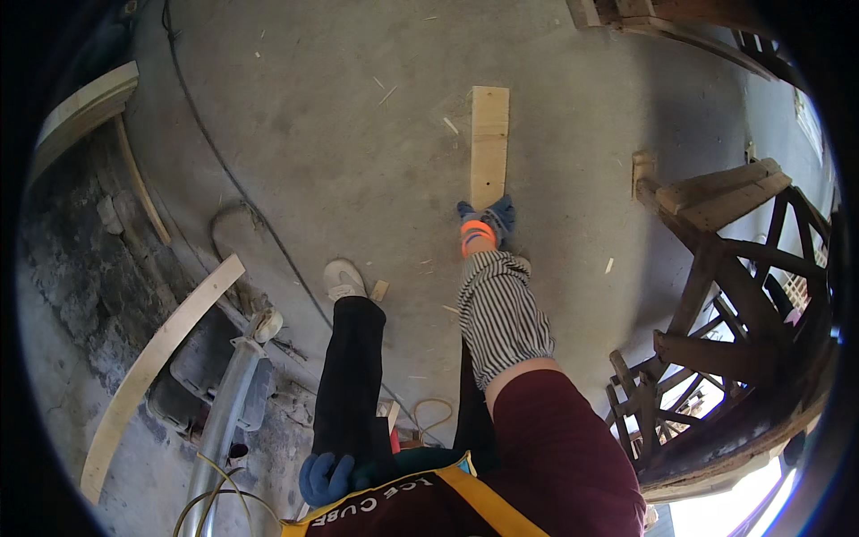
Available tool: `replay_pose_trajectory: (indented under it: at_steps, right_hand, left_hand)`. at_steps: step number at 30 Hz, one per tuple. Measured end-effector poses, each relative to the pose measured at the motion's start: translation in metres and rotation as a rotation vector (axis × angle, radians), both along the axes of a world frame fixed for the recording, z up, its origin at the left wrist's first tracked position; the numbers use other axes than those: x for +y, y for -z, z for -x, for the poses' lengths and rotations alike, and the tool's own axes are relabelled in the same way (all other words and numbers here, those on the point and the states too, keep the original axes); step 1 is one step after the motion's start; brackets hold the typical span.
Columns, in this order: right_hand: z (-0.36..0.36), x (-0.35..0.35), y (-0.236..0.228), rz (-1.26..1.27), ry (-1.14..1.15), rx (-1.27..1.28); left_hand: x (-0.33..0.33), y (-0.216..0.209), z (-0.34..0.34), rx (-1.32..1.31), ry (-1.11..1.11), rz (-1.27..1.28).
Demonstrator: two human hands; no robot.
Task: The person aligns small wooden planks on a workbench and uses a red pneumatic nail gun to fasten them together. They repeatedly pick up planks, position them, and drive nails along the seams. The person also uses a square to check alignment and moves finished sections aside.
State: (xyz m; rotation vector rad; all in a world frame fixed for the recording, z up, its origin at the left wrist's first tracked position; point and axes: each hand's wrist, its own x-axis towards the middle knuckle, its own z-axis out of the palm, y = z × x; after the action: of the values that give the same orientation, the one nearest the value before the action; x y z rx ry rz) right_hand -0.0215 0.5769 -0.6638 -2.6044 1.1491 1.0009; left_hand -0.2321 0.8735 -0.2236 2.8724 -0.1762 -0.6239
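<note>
My right hand [489, 221], in a blue-grey work glove with an orange cuff, reaches forward and down. Its fingers are closed round the near end of a short, pale wooden board [489, 148], which points away from me over the concrete floor. A small dark spot marks the board near the glove. My left hand [325, 480], also in a blue glove, is low by my waist at the left of my apron [488, 503]. Its fingers look curled, and whatever they may hold is hidden.
A dark cable [237, 183] crosses the concrete floor [340, 125] at the left. Farther left are a metal pipe [224, 412], a curved wooden strip [157, 367] and stacked planks [85, 116]. Dark timber frames [716, 268] stand at the right. Wood scraps [380, 291] lie about my feet.
</note>
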Motion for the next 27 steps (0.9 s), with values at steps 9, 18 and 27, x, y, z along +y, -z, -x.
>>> replay_pose_trajectory:
  at_steps: [9, 18, 27]
  right_hand:
    - [0.085, 0.013, -0.062, -0.725, 0.504, -0.421]
    - [0.034, -0.05, -0.604, -1.198, 0.06, -0.572]
    - [-0.007, -0.382, -0.806, -0.388, 0.101, -0.711]
  left_hand:
    - [-0.009, 0.019, 0.006, -0.187, -0.08, 0.276]
    - [-0.042, -0.003, 0.002, 0.47, -0.166, 0.088]
    - [-0.048, -0.013, -0.165, 0.311, -0.286, 0.393]
